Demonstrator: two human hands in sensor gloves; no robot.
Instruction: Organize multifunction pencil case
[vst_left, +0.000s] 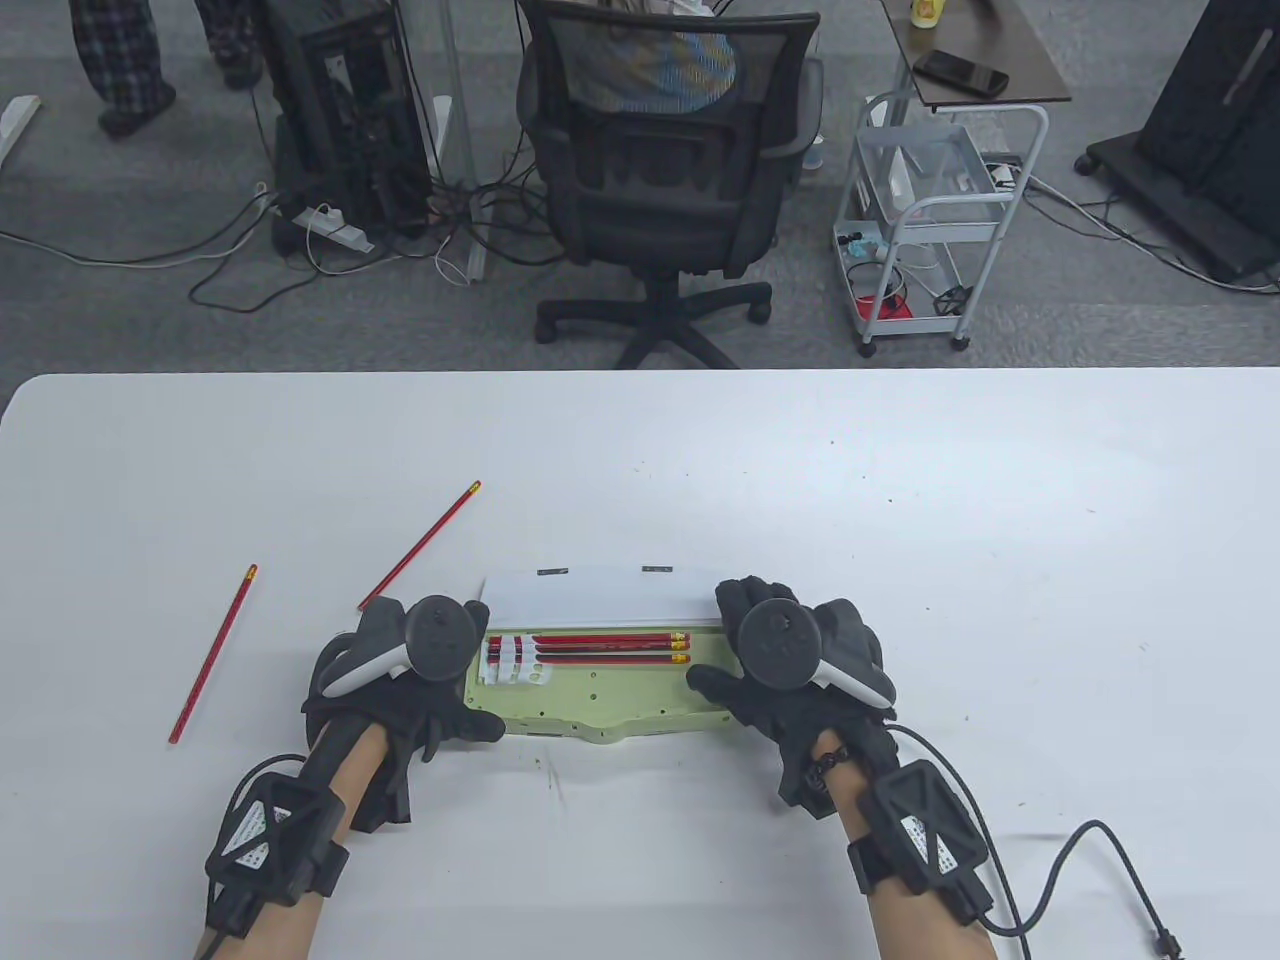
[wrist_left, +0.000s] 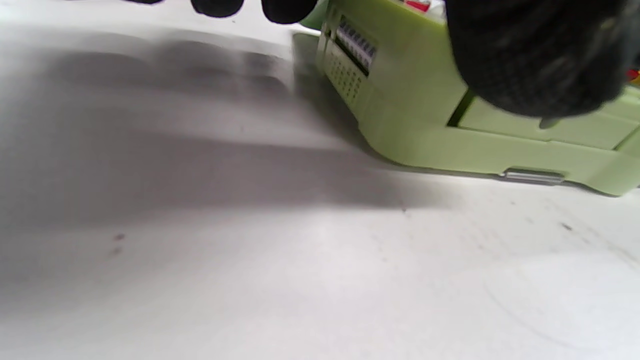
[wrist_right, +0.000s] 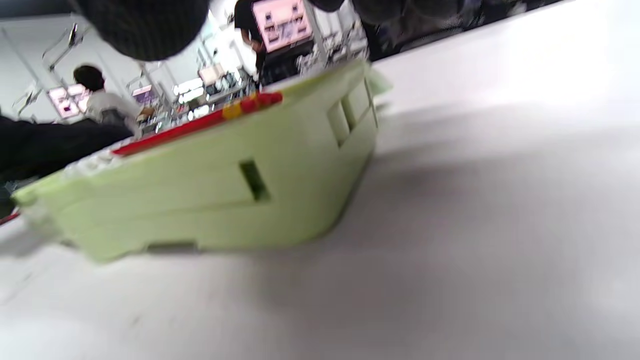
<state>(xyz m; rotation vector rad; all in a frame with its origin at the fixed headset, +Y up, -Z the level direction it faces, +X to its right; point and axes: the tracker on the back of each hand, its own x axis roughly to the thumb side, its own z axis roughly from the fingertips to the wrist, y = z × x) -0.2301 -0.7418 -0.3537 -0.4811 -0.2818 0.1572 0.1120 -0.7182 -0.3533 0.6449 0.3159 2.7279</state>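
**Mia:** Gloves are sitting closest to us, one at each end of the green pencil case (vst_left: 600, 700). What are the fingers doing?

**Sam:** On the left hand (vst_left: 400, 670) the thumb is lying on the front corner of the case and the other fingers are reaching round its end. On the right hand (vst_left: 800, 660) the thumb is resting on the tray and the fingers are touching the end of the white lid (vst_left: 600, 598). Both hands are holding the case from its sides. I cannot tell how tight they are squeezing.

**Mia:** What is lying between the fingers?

**Sam:** Three red pencils (vst_left: 610, 646) are lying side by side in the back part of the tray, with their yellow ends next to the right fingers. The lid is standing open just behind them.

**Mia:** And out past the left fingers?

**Sam:** Two more red pencils are waiting on the table (vst_left: 900, 480). One loose pencil (vst_left: 420, 546) is lying just behind the left hand. The other loose pencil (vst_left: 213, 655) is lying farther out to the left.

**Mia:** So how should the hands be doing this step?

**Sam:** I think they are holding the case steady or moving it a bit. They should be keeping it flat so the pencils are not rolling out, and then be picking up the near pencil first.

**Mia:** Any words to read?

**Sam:** No, nothing is showing clearly enough to read.
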